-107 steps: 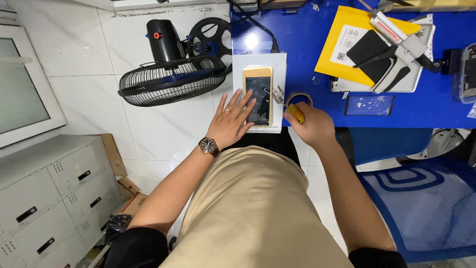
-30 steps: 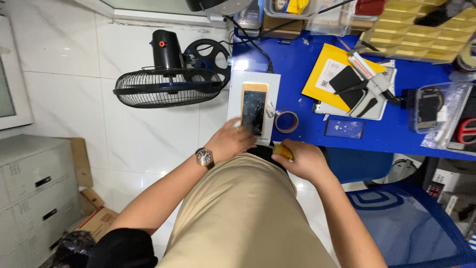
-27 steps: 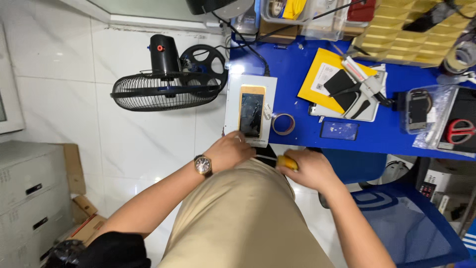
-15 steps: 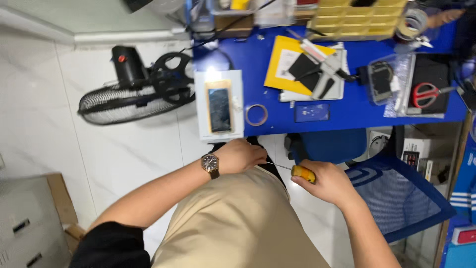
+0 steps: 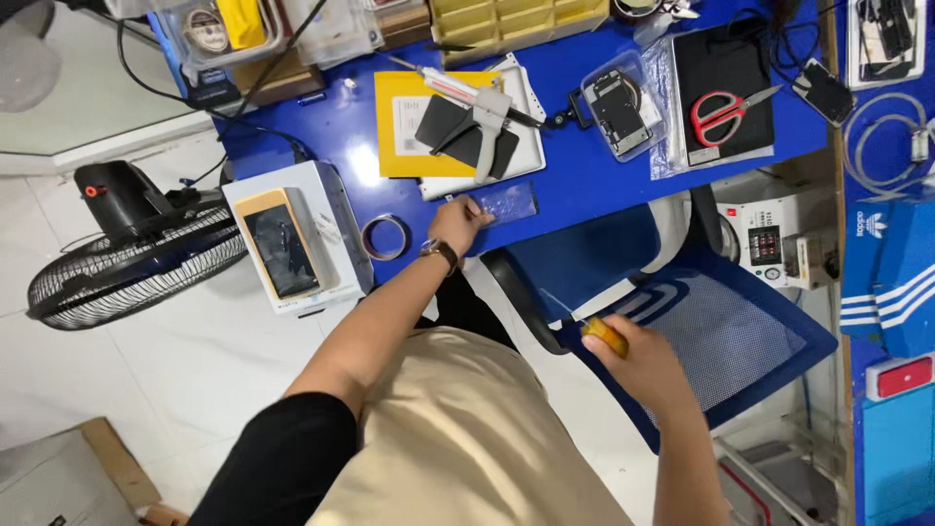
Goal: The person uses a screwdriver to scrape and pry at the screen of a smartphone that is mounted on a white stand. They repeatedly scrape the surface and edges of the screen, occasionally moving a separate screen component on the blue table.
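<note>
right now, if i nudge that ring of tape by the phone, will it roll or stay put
The tape ring lies flat on the blue table, so it would probably slide rather than roll. It looks thin and hollow, so likely light. It sits near the table edge, so a push could tip it off.

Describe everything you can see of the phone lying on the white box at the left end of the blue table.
The phone lies flat, face up, on a white box at the left edge of the blue table. It is a slim rectangle with a gold or tan frame and a dark glass screen that is off and looks cracked or smeared with pale marks. Its long side runs roughly along the box. Neither hand touches it; a metal ring lies just to its right, apart from it.
</note>
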